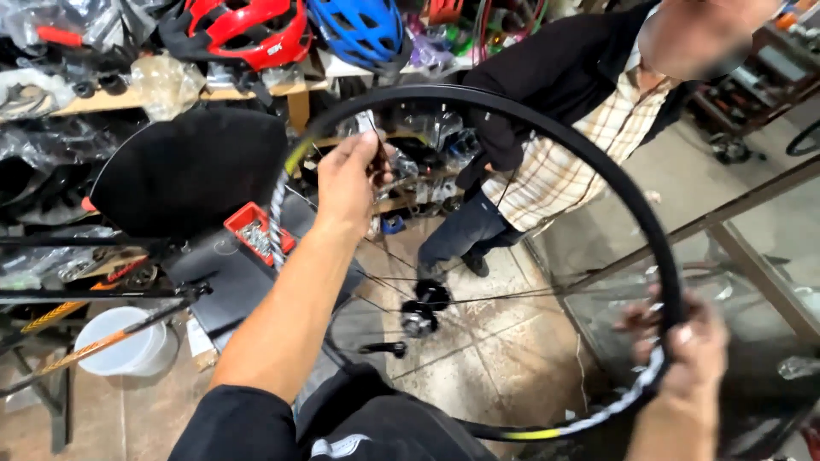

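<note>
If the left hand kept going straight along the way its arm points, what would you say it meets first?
Probably the cluttered shelf behind the bicycle wheel's rim, below the blue helmet. The left hand points up and away; depth is unclear.

The left arm stretches forward and up, forearm bare, sleeve pushed to the elbow; the left hand closes its grip with fingers pinched. The right hand sits low, fingers curled shut.

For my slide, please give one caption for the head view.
Left hand and right hand hold a black bicycle wheel by its rim.
</note>
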